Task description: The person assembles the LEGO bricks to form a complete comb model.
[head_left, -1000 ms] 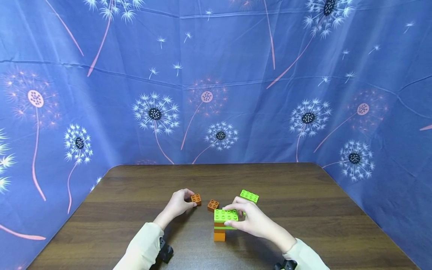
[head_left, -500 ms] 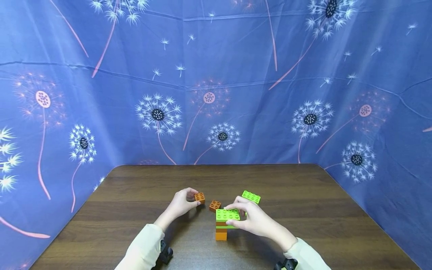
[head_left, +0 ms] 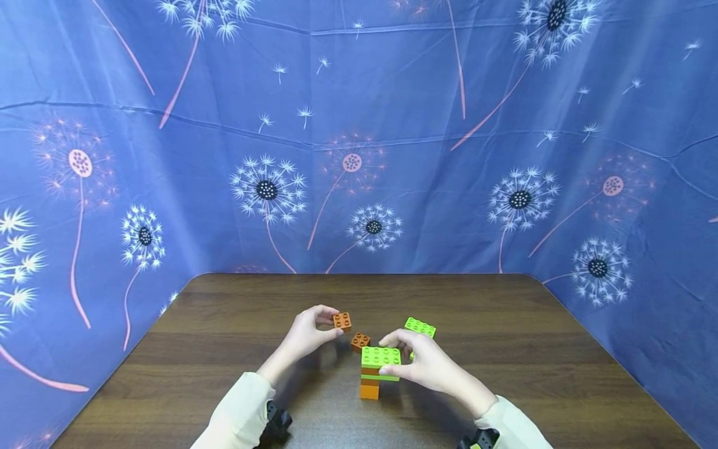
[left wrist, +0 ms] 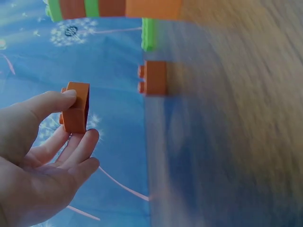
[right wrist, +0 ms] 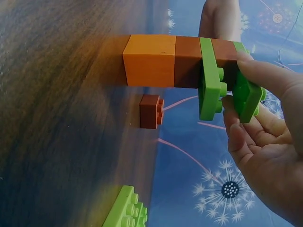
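My left hand (head_left: 307, 333) pinches a brown two-by-two toy building block (head_left: 342, 322) between thumb and fingertips. In the left wrist view this block (left wrist: 76, 111) is held up off the tabletop, its studs turned toward the palm side. My right hand (head_left: 427, 364) grips the top green block (head_left: 381, 356) of a small tower, thumb on one face and fingers on the opposite one. The right wrist view shows the tower's layers: an orange block (right wrist: 150, 60) at the base, then brown, green, brown and green. Both green layers overhang to one side.
A second brown block (head_left: 360, 342) stands on the wooden table (head_left: 252, 293) just behind the tower. Beyond the right hand lies a loose green block (head_left: 421, 327), partly hidden by that hand. A blue dandelion-print cloth (head_left: 437, 187) hangs behind the table.
My left hand has lifted the brown block off the table and moved it slightly right, toward the tower. The right hand keeps its grip on the tower's top. The head view has shifted slightly.
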Demonstrator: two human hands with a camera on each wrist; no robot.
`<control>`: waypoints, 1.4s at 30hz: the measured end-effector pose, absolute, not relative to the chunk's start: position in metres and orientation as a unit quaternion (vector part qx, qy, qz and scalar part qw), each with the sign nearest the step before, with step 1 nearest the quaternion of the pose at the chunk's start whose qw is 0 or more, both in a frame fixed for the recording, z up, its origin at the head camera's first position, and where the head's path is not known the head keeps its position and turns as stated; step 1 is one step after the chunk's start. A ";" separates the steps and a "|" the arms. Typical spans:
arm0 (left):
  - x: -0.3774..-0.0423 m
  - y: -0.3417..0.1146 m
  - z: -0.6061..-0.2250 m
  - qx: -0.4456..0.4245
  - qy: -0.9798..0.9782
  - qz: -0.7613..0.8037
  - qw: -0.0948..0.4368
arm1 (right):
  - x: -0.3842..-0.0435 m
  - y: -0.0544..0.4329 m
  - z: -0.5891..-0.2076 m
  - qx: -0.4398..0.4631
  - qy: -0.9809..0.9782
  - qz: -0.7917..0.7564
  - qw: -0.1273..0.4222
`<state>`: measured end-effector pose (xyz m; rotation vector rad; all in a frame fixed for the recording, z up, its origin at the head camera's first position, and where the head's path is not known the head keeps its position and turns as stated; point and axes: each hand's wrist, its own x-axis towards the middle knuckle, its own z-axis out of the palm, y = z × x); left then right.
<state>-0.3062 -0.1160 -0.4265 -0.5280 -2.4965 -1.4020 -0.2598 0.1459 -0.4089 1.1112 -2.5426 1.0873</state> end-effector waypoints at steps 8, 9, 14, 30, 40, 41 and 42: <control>-0.294 -0.108 -0.412 -0.192 -0.836 -0.504 0.095 | -0.261 0.146 -0.405 0.360 -0.851 0.379 0.050; -0.292 -0.107 -0.410 -0.197 -0.834 -0.507 0.093 | -0.261 0.146 -0.405 0.360 -0.851 0.380 0.048; -0.284 -0.103 -0.404 -0.212 -0.831 -0.506 0.088 | -0.262 0.146 -0.407 0.365 -0.849 0.378 0.051; -0.269 -0.096 -0.404 -0.244 -0.808 -0.530 0.083 | -0.263 0.146 -0.406 0.375 -0.845 0.378 0.053; -0.259 -0.091 -0.399 -0.269 -0.798 -0.534 0.074 | -0.264 0.145 -0.404 0.370 -0.844 0.385 0.043; -0.259 -0.091 -0.399 -0.270 -0.797 -0.535 0.073 | -0.264 0.145 -0.404 0.369 -0.845 0.386 0.041; -0.259 -0.091 -0.399 -0.270 -0.798 -0.534 0.073 | -0.264 0.145 -0.404 0.369 -0.844 0.387 0.039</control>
